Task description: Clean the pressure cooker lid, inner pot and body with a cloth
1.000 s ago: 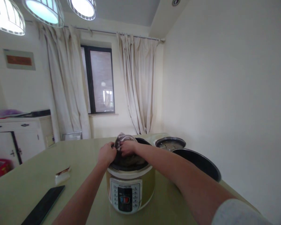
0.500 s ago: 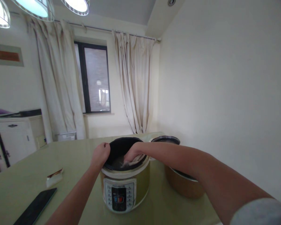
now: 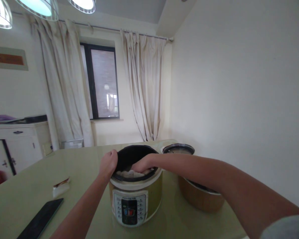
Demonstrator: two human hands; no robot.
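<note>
A white and green electric cooker (image 3: 153,199) with a button panel on its front stands before me. Its black inner pot (image 3: 129,152) is uncovered. My left hand (image 3: 109,162) is closed over the left side of the pot's rim. Inside the pot, my right hand (image 3: 142,164) presses a whitish cloth (image 3: 129,173) low against the inner wall; the fingertips are hidden in the folds.
Beneath my right forearm stands a brown round pot (image 3: 199,196), partly covered. Behind it is a dark-rimmed round vessel or lid (image 3: 178,148). A phone (image 3: 41,219) and a small white packet (image 3: 61,188) lie at left on the pale green table (image 3: 82,166).
My right hand has shifted the cloth inside the pot, and more of it now spreads along the near wall. My left hand keeps its hold on the rim. The view has turned slightly left.
</note>
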